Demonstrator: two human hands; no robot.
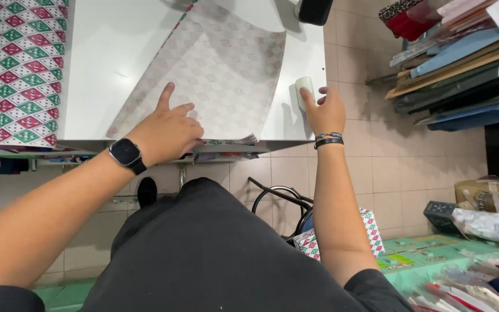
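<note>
The left hand (pixel 166 130), with a black square wristwatch (pixel 126 153) on its wrist, lies palm-down on a large sheet of wrapping paper turned pale patterned side up (pixel 218 69). It sits at the lower centre of the white worktop (pixel 108 58), fingers spread and grasping nothing, only pressing the sheet flat. The sheet runs from the worktop's near edge toward the upper centre of the frame, where a strip of its coloured face shows at the fold.

The right hand (pixel 323 110), right of centre and wearing dark bead bracelets (pixel 327 139), curls its fingers around a small pale green rounded object (pixel 304 88), perhaps a tape dispenser or glue stick; which one cannot be told. It stands on the worktop just beside the sheet's right edge.

Risks, as I judge them:
- The sheet's near edge overhangs the front of the worktop, so if the left hand eases off, the paper may slide or curl.
- The pale object is close to the worktop's right edge; a clumsy grip could tip it onto the tiled floor (pixel 376 144).
- A black item (pixel 314 10) at the upper centre rests near the paper's far end and could snag it if the sheet is pulled.

More wrapping paper with red and green diamonds (pixel 15 63) covers the upper left.
</note>
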